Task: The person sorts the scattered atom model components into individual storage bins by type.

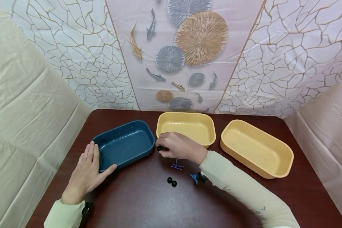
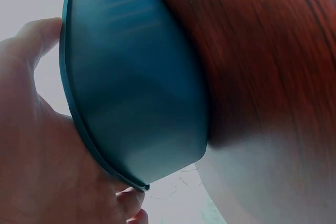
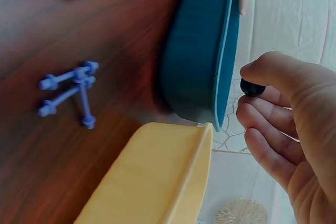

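My left hand [image 1: 84,174] rests on the near left corner of a dark blue tub [image 1: 125,144]. Its fingers lie straight along the rim, thumb spread along the front side. Between thumb and forefinger, my right hand [image 1: 178,145] pinches a small shiny black ball [image 3: 253,88]. That hand is held up in front of the middle yellow tub [image 1: 188,126], just right of the blue tub. Below it on the table lies a purple stick-like piece [image 3: 71,87] with knobbed ends. Two more black balls [image 1: 172,181] sit side by side nearer the front.
Another yellow tub [image 1: 256,148] stands at the right, angled. A small blue piece [image 1: 194,178] lies on the dark wooden table [image 1: 148,205] beside the right wrist. Patterned cloth [image 1: 171,88] hangs behind the table, with plain cloth at both sides.
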### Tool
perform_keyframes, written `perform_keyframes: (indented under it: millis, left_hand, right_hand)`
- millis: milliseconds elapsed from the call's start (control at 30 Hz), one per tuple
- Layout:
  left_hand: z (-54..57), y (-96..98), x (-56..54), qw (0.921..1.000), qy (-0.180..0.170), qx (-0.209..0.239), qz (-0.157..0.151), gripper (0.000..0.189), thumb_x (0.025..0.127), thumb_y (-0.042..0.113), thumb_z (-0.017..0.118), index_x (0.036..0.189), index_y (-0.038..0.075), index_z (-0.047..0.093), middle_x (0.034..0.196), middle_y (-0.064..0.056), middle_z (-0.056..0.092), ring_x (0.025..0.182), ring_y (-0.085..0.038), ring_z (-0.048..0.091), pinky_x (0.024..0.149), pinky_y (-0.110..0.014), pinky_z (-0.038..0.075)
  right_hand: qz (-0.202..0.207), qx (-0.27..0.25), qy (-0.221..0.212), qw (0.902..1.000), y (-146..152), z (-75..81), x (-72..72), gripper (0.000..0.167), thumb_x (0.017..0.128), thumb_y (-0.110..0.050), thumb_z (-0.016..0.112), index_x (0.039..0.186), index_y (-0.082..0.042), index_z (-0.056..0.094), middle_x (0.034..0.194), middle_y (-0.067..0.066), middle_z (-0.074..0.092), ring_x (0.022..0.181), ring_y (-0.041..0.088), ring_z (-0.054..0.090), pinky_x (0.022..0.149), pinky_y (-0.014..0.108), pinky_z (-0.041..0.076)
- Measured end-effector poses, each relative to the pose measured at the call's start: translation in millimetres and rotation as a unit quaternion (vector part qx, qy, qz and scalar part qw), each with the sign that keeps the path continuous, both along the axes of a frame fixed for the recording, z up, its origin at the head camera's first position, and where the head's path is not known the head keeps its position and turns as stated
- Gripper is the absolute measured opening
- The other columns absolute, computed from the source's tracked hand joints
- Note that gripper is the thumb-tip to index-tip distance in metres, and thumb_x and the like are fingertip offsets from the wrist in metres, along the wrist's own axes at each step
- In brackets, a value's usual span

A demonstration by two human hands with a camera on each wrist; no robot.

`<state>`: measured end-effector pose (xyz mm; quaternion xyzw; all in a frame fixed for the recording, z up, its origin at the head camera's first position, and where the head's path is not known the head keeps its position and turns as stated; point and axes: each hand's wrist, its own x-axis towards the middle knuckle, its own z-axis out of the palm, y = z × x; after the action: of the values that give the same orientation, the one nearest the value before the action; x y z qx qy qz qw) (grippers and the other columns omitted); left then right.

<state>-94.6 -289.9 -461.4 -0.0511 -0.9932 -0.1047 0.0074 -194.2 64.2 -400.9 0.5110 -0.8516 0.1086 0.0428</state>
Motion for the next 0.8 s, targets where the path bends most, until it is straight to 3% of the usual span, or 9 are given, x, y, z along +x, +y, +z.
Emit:
perform_keyframes:
  millis: [400, 800]
  left_hand:
    - [-2.0, 0.7, -1.3, 1.0, 0.0, 0.003, 0.003, 0.118, 0.094, 0.072, 0.059, 0.163, -0.013, 0.015, 0.172, -0.035, 0.012, 0.158, -0.056, 0.018, 0.123, -0.074, 0.026]
    - [-2.0, -1.0, -0.8, 1.0, 0.0, -0.001, 0.006, 0.117, 0.094, 0.071, 0.059, 0.163, -0.013, 0.015, 0.172, -0.035, 0.012, 0.157, -0.056, 0.018, 0.123, -0.074, 0.025]
  right_hand:
    - [-0.004, 0.016, -0.018, 0.9997, -20.8, 10.9, -18.5, 0.015, 0.097, -0.019, 0.075, 0.108, -0.009, 0.079, 0.096, 0.004, 0.074, 0.083, 0.008, 0.067, 0.076, 0.02, 0.059]
    - [0.009, 0.019, -0.026, 0.9994, -44.0, 7.5, -34.2, 0.016, 0.099, -0.019, 0.073, 0.111, -0.01, 0.078, 0.102, 0.003, 0.073, 0.082, 0.009, 0.065, 0.076, 0.02, 0.058]
